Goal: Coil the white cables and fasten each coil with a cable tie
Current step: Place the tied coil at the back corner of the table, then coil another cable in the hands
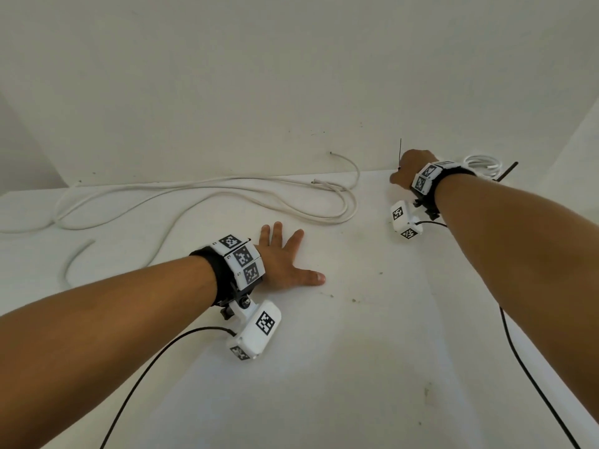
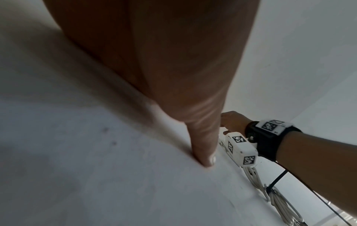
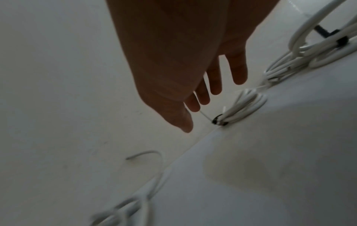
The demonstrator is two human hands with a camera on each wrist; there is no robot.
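Observation:
Several loose white cables lie in long loops along the back left of the white table. My left hand rests flat on the table in front of them, fingers spread, thumb pressing the surface. My right hand is at the back wall with straight fingers, holding nothing. Just beyond its fingertips lies a small tied coil with a black cable tie whose thin tail points up. A second tied coil lies further right, with its own black tie.
A white wall closes off the back of the table, and another surface rises at the right. One cable end leans up against the wall. Black wrist-camera leads trail across the table's near side. A short cable piece lies at the left.

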